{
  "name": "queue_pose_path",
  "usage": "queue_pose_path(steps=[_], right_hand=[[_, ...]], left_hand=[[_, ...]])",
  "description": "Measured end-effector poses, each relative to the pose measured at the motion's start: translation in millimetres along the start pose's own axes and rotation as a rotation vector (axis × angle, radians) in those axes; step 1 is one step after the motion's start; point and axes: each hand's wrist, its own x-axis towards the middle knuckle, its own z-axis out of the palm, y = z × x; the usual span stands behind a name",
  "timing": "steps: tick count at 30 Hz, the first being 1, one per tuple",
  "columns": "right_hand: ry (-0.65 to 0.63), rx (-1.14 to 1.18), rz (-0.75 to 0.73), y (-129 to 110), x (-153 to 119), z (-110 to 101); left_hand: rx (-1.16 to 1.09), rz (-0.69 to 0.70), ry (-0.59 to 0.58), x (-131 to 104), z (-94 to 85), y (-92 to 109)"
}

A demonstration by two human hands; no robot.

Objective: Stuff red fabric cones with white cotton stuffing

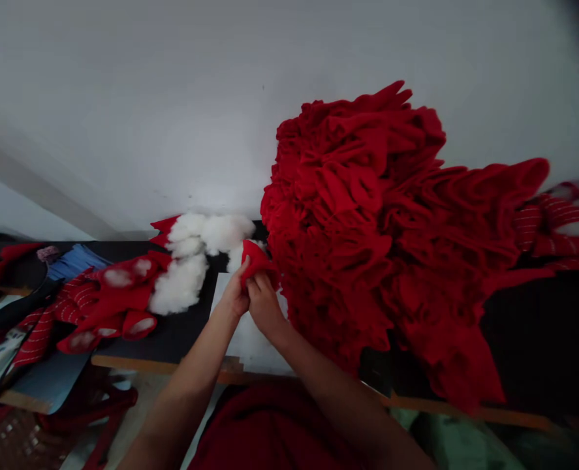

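Both of my hands meet over the middle of the table, around a small red fabric piece (256,258). My left hand (237,292) is closed on its left edge. On the lower side, the fingers of my right hand (264,305) are curled and pressed against the cloth; whether their tips are inside it I cannot tell. White fluffy stuffing (184,281) lies in clumps just left of and behind my hands. Under my wrists is a white sheet (257,346). A tall heap of red fabric pieces (338,228) rises right beside my right hand.
Left of the stuffing lie stuffed red pieces (123,297) and striped red pieces (76,300), with a blue bundle (76,261) behind. More striped pieces (558,225) sit at the far right. A pale wall (196,117) closes off the back of the black table (538,346). A red chair (108,418) stands lower left.
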Motion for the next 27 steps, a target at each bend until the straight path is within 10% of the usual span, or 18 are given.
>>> queue_pose_path(steps=[5,10,15,23,27], right_hand=[[-0.031,-0.016,0.147,4,16,-4],[-0.148,-0.071,-0.126,-1,0,-19],[0.073,-0.021,-0.149,-5,-23,-31],[0.024,0.316,0.177,7,-8,-35],[0.046,0.443,0.324,11,-10,-31]], left_hand=[[0.031,-0.034,-0.004,-8,2.8,-13],[-0.017,-0.013,0.0,-12,-6.4,-8],[-0.074,0.004,0.006,-17,-16.4,-3],[0.128,0.075,-0.178,-42,-26.1,-13],[0.45,0.401,-0.087,-52,-33.9,-17]])
